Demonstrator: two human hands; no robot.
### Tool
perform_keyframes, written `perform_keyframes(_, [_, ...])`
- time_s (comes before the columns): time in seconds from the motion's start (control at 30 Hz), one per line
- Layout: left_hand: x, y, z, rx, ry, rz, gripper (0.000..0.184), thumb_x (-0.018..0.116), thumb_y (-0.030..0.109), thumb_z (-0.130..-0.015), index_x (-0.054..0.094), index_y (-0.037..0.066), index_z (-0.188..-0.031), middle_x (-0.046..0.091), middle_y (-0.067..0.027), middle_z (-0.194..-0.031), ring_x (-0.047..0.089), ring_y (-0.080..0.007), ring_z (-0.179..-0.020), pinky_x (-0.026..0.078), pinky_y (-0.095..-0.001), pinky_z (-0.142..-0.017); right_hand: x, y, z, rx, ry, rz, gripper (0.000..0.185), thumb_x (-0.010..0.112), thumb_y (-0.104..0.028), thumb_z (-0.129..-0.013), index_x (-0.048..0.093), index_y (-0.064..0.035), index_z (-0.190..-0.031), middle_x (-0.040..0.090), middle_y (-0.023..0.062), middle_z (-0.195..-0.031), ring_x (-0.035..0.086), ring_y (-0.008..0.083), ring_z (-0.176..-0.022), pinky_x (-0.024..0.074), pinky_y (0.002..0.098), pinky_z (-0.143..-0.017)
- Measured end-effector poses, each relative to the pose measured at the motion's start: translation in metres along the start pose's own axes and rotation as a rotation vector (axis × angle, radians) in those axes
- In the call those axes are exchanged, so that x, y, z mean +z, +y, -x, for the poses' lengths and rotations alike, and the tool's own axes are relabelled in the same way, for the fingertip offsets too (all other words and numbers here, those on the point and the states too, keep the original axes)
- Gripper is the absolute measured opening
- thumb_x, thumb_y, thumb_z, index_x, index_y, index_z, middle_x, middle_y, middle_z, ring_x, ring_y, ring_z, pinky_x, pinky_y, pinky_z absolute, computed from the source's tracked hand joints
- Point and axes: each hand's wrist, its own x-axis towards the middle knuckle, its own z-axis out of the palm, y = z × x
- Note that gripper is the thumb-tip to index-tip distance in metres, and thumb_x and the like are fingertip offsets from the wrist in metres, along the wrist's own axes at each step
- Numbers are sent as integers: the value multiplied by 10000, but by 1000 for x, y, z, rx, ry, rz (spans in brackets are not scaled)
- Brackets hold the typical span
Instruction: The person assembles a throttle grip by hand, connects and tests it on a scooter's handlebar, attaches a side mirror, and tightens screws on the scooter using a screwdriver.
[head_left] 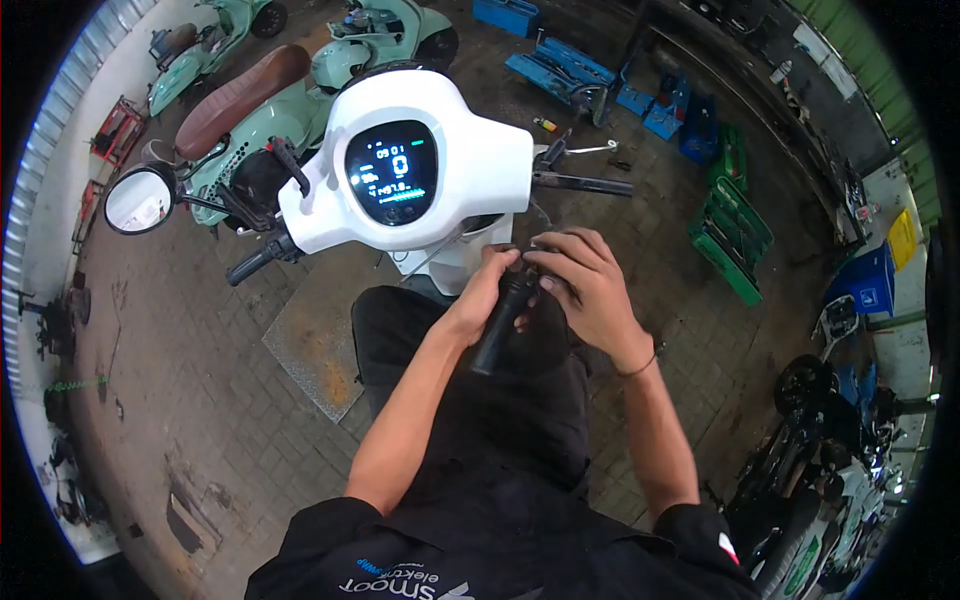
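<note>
A black throttle grip point(492, 342) lies slanted between my hands, over my lap. My left hand point(480, 300) is closed around its upper part, with the thumb near the top end. My right hand point(592, 296) has its fingers bent and pinched at that same top end; the exact contact is partly hidden by the fingers. Just beyond them stands a white scooter front point(470, 150) with a lit display point(392, 172). From its right side sticks out a bare dark handlebar tube point(590, 185). The left handlebar grip point(258, 258) is in place.
A round mirror point(139, 201) juts out at the left. Green scooters point(265, 120) stand behind. Blue toolboxes point(562, 72) and an opened green toolbox point(728, 240) lie on the paved floor, with loose tools nearby. Motorbikes point(815, 480) stand at the lower right.
</note>
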Motion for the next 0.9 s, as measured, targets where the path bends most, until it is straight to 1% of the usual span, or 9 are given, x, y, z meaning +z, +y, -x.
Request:
perform_keyframes(0.07, [-15,10,-2,-9,-43,-28,319,405,325,-1068,428,154,-1336,654,-111,-956,655,-200,-733,525,-347,-540,0,8,-19,-84,-103,34,190,766,-106,-825,726,-76,-1008,677,40,-1179,564,316,-1233,453,448,-1020])
perform_keyframes(0.23, [-37,28,9,-20,-77,-115,437,467,208,-1054,295,163,-1454,638,-146,-1049,642,-203,-764,539,-344,-615,1,37,-55,-237,-450,-46,180,783,-126,-810,720,-84,-973,693,24,-1088,537,303,-1278,402,480,-1078])
perform_keyframes(0.3, [-44,29,11,-55,-256,-89,508,510,185,-1072,245,152,-1504,637,-153,-1085,645,-207,-761,550,-365,-635,5,43,-55,-225,-469,-129,161,778,-109,-818,705,-69,-955,689,43,-1025,566,308,-1223,405,478,-1069])
perform_keyframes(0.37, [-40,38,14,-110,-223,-93,467,525,247,-1098,319,101,-1490,655,-129,-1085,644,-174,-746,553,-341,-642,7,49,-57,-151,-521,-264,138,764,-92,-829,684,-53,-935,672,73,-985,608,319,-1099,416,480,-1040])
perform_keyframes(0.43, [-37,44,12,-166,-176,-366,430,512,351,-1105,455,45,-1402,677,-85,-1073,641,-129,-732,546,-289,-631,10,50,-58,-141,-530,-266,132,759,-88,-833,675,-47,-925,666,83,-966,614,321,-1040,425,471,-1019])
perform_keyframes(0.47, [-33,47,15,-163,-162,-363,407,496,401,-1106,574,26,-1244,662,-29,-963,603,-94,-685,505,-243,-581,11,50,-60,-139,-527,-262,127,754,-85,-836,665,-40,-915,659,92,-947,621,324,-982,434,463,-998])
perform_keyframes(0.6, [-36,46,14,-138,-156,-493,411,474,440,-1108,584,45,-1073,567,-16,-850,519,-78,-596,411,-241,-484,7,45,-70,-171,-610,-225,125,746,-88,-841,660,-35,-915,655,105,-929,623,320,-960,446,442,-965])
perform_keyframes(0.8, [-36,49,12,-142,-149,-497,404,501,417,-1098,593,28,-1043,571,-8,-804,498,-71,-578,399,-231,-474,6,43,-79,-193,-677,-194,121,747,-76,-816,667,-19,-888,654,109,-883,627,316,-961,448,433,-928])
perform_keyframes(0.9, [-30,51,11,-133,-121,-559,401,510,409,-1095,600,24,-1028,567,-5,-784,492,-69,-567,393,-229,-471,11,40,-76,-92,-689,-239,123,745,-39,-779,637,-8,-828,635,116,-826,614,328,-924,437,435,-915])
